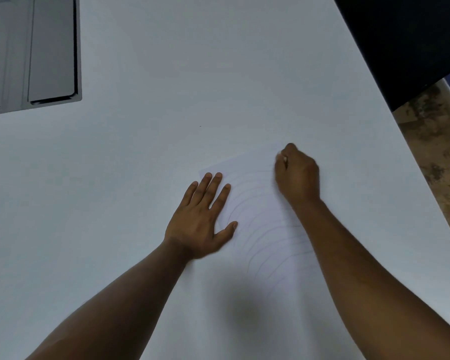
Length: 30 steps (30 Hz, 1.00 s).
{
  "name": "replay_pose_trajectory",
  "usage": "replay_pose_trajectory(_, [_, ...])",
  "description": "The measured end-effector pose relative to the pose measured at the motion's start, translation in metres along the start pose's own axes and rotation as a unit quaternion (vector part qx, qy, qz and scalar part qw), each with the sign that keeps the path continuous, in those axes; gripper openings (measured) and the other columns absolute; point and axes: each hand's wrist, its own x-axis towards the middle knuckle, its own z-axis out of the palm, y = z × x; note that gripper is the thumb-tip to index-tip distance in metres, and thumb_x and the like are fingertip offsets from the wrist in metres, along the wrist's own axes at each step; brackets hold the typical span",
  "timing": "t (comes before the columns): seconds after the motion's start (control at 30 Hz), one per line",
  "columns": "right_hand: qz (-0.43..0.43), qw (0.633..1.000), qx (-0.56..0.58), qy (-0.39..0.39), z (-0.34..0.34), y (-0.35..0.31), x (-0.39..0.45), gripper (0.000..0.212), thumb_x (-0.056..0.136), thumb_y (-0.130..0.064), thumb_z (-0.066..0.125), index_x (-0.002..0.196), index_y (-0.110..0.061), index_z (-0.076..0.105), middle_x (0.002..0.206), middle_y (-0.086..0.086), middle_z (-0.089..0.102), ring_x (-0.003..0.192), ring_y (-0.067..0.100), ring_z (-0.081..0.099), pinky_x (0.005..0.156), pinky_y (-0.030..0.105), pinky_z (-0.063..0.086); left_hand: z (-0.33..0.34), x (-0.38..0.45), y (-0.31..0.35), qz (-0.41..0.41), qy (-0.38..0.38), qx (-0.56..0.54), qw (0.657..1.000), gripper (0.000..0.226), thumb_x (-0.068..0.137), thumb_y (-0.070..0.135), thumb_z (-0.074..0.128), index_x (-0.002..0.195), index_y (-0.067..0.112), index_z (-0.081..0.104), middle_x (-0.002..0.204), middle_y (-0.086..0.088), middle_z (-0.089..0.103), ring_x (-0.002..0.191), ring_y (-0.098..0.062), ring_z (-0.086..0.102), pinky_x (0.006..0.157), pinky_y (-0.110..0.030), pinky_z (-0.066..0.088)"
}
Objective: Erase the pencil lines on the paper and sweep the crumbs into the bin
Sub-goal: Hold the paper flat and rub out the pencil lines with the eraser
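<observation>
We see both bare forearms reaching in from the bottom edge over a white table (140,157). The left hand (202,219) lies flat, palm down, fingers extended and slightly spread, thumb angled out to the right; its fingertips and thumb rest on the left edge of the sheet of paper (265,219), pinning it, grasping nothing. The paper sits right of table centre, between the two hands, white on white so its outline is faint; its far left corner shows just beyond the left fingertips. Faint curved pencil lines (260,245) run across the sheet in a stacked, arc-like set, from near the left thumb toward the right forearm. The right hand (296,172) is curled closed, knuckles up, wrist bent, pressed down at the far right part of the sheet. We make out something small and pale pinched at its fingertips on the left side of the fist, but motion blur keeps us from saying what it is. The right forearm crosses the sheet's right side. Far left on the table, well apart from both hands, lies a grey tray-like object with two flat panels (50,50). At upper right a dark surface (405,35) overlaps the table edge, with mottled brown floor (437,141) below it.
</observation>
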Motion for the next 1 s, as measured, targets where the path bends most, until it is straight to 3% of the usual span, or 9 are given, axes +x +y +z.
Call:
replay_pose_trajectory(0.13, [0.075,0.995,0.066,-0.028,-0.009,0.008,0.011,0.015,0.094,-0.016,0.057,0.083,-0.007,0.056,0.063,0.002,0.057,0.059,0.02,0.054,0.057,0.027,0.039,0.001,0.0,0.0,0.0,0.0,-0.002,1.0,0.081,0.101,0.065,0.033,0.165,0.018,0.017,0.174,-0.006,0.003,0.16,-0.022,-0.005,0.129,-0.046,0.008])
replay_pose_trajectory(0.3, [0.067,0.992,0.089,-0.056,0.0,-0.008,-0.006,0.018,0.095,-0.021,0.058,0.081,-0.009,0.055,0.06,0.001,0.056,0.056,0.018,0.052,0.056,0.029,0.041,0.0,0.001,0.0,0.0,-0.004,0.0,1.0,0.082,0.101,0.066,0.031,0.166,0.018,0.016,0.174,-0.005,0.001,0.16,-0.022,-0.007,0.13,-0.046,0.006])
replay_pose_trajectory(0.47, [0.129,0.991,0.039,-0.012,-0.004,-0.001,0.007,0.017,0.095,-0.021,0.056,0.085,-0.007,0.055,0.066,0.003,0.057,0.061,0.022,0.054,0.059,0.026,0.036,0.0,0.001,0.0,-0.002,-0.01,0.007,1.0,0.082,0.101,0.066,0.03,0.166,0.019,0.015,0.174,-0.005,0.0,0.16,-0.021,-0.008,0.13,-0.045,0.005])
replay_pose_trajectory(0.6, [0.176,0.98,0.091,-0.011,-0.002,-0.009,0.003,0.018,0.094,-0.02,0.059,0.083,-0.005,0.057,0.064,0.0,0.057,0.058,0.016,0.052,0.054,0.021,0.033,-0.001,0.0,0.0,-0.001,-0.01,-0.001,1.0,0.081,0.101,0.066,0.03,0.166,0.019,0.014,0.174,-0.005,-0.001,0.16,-0.022,-0.008,0.13,-0.046,0.007])
replay_pose_trajectory(0.67, [0.185,0.974,0.128,-0.021,0.0,-0.017,-0.005,0.019,0.095,-0.023,0.059,0.083,-0.009,0.057,0.066,0.002,0.063,0.061,0.017,0.059,0.054,0.016,0.039,-0.001,0.0,-0.001,0.0,-0.015,-0.004,1.0,0.081,0.102,0.066,0.029,0.166,0.019,0.012,0.174,-0.004,-0.003,0.16,-0.021,-0.01,0.13,-0.046,0.006])
replay_pose_trajectory(0.83, [0.178,0.96,0.204,-0.068,0.016,-0.047,-0.024,0.015,0.095,-0.031,0.059,0.102,-0.019,0.065,0.081,-0.003,0.069,0.071,0.017,0.068,0.072,0.035,0.057,-0.001,0.0,-0.001,0.003,-0.02,-0.006,1.0,0.081,0.104,0.064,0.027,0.166,0.017,0.007,0.174,-0.005,-0.008,0.159,-0.02,-0.014,0.13,-0.044,0.003])
replay_pose_trajectory(1.0, [0.044,0.986,0.148,-0.062,0.028,-0.073,-0.037,0.017,0.095,-0.029,0.064,0.1,-0.015,0.071,0.091,-0.005,0.069,0.078,0.005,0.061,0.071,0.02,0.053,0.001,0.0,-0.002,-0.004,-0.019,-0.007,1.0,0.083,0.104,0.064,0.024,0.165,0.011,0.003,0.173,-0.005,-0.008,0.159,-0.018,-0.015,0.13,-0.041,0.0])
